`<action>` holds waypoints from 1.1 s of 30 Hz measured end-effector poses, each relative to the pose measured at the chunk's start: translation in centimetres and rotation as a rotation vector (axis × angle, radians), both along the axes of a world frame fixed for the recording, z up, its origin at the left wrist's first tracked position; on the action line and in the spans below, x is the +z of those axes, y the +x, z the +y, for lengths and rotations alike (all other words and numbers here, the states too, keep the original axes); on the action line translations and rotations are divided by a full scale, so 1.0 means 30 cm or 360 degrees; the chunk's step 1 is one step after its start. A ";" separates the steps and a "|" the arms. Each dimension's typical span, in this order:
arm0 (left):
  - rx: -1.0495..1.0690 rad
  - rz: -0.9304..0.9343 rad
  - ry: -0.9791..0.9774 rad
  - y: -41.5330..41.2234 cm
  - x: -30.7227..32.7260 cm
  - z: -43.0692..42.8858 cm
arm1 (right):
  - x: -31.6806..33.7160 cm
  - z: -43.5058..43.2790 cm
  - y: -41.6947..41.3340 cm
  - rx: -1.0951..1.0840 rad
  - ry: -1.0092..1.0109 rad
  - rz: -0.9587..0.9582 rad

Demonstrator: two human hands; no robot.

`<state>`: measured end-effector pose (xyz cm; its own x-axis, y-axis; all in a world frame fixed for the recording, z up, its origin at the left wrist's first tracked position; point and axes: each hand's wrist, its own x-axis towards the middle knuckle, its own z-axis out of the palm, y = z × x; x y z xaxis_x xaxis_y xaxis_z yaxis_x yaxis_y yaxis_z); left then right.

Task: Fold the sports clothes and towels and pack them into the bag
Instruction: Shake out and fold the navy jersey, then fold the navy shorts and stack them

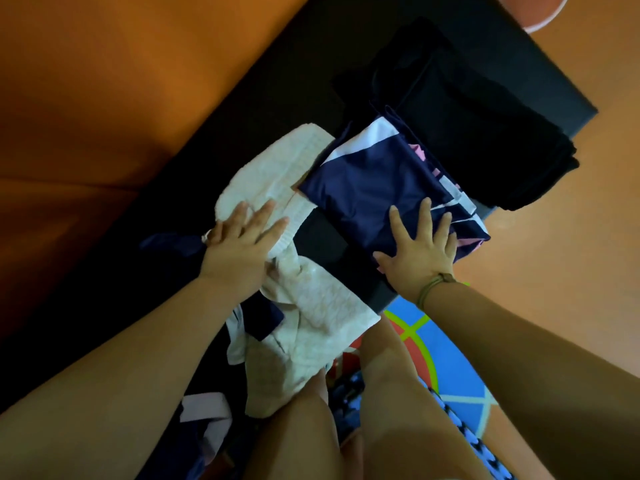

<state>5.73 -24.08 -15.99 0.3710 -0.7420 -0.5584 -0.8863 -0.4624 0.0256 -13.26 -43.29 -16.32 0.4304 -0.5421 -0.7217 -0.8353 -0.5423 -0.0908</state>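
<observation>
A folded navy garment with white and pink panels (377, 181) lies on a black bench (322, 237). My right hand (419, 247) presses flat on its near edge, fingers spread. A white towel (277, 171) lies crumpled to its left and trails down toward my knees (322, 306). On this towel my left hand (242, 244) rests with straight fingers. A folded black garment (485, 133) sits beyond the navy one. No bag is clearly visible.
More navy and white clothes (207, 417) hang off the bench's near side by my left leg. An orange floor (86, 81) surrounds the bench. A blue mat with green and red lines (446, 358) lies under my right arm.
</observation>
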 end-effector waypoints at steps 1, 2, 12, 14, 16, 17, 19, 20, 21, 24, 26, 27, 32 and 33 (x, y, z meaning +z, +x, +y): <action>0.0007 -0.0031 0.0030 0.016 -0.005 0.008 | 0.001 0.005 0.004 0.0005 -0.0008 0.0012; 0.0034 -0.0040 0.0085 0.033 -0.013 0.016 | 0.000 0.010 0.007 0.0009 -0.0012 0.0019; 0.0642 0.0032 -0.0177 0.110 0.070 0.144 | 0.040 0.109 0.043 0.0226 -0.0272 -0.0402; 0.0733 -0.0081 -0.0095 0.084 0.093 0.192 | 0.045 0.180 0.047 0.0435 -0.0368 -0.0755; 0.0813 -0.0098 0.0200 0.066 0.108 0.242 | 0.045 0.256 0.045 0.0630 -0.0284 -0.0896; 0.0856 -0.0066 0.0289 0.062 0.107 0.272 | 0.048 0.293 0.046 0.0745 -0.0179 -0.0861; 0.0917 0.0010 0.0311 0.054 0.110 0.334 | 0.048 0.354 0.053 0.0952 0.0093 -0.0643; 0.0921 0.0021 0.0290 0.052 0.113 0.361 | 0.040 0.375 0.052 0.1026 0.0231 -0.0501; 0.0929 0.0017 0.0265 0.054 0.114 0.383 | 0.029 0.390 0.053 0.1075 0.0288 -0.0403; 0.1019 0.0014 0.0178 0.065 0.124 0.422 | 0.016 0.404 0.070 0.1132 0.0194 -0.0337; 0.1074 0.0068 0.0114 0.069 0.134 0.454 | 0.021 0.398 0.093 0.1093 0.0152 -0.0314; 0.1110 0.0098 0.0090 0.066 0.143 0.475 | 0.024 0.395 0.107 0.1115 0.0117 -0.0282; 0.1309 0.0101 -0.0202 0.001 0.237 0.588 | 0.047 0.402 0.150 0.1027 0.0065 -0.0150; 0.1316 0.0103 -0.0240 -0.010 0.255 0.609 | 0.058 0.419 0.152 0.0932 0.0097 -0.0175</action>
<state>5.44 -5.82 -8.35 0.7984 -0.3139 -0.5138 -0.2586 -0.9494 0.1782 -8.70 -30.72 -14.58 0.7192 -0.1514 -0.6781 -0.3830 -0.9007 -0.2051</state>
